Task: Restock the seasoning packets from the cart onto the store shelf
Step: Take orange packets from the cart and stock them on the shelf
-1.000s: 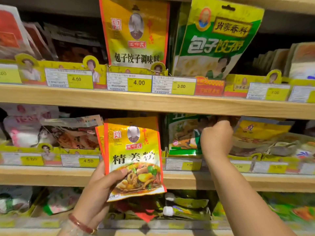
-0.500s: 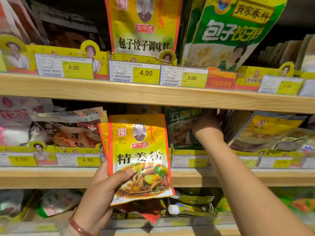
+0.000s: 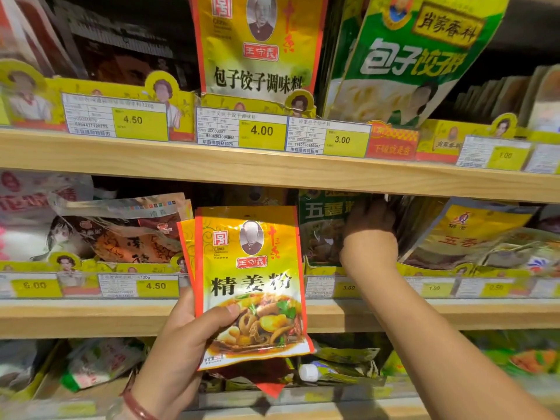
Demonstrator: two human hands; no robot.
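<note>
Reaching deeper among the middle shelf (image 3: 272, 316) pouches, right hand (image 3: 368, 237) has fingers hidden, grip unclear; left hand (image 3: 181, 338) pinches the light, floppy, slick ginger-powder packets (image 3: 251, 283) low at left edge.

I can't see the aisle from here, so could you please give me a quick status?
Left hand holds yellow ginger packets, not shelved. Right hand deep in middle shelf among the green packets; fingers hidden. Nothing blocking.

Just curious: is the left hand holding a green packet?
No, the left hand grips a yellow ginger powder packet with an orange-red border.
</note>
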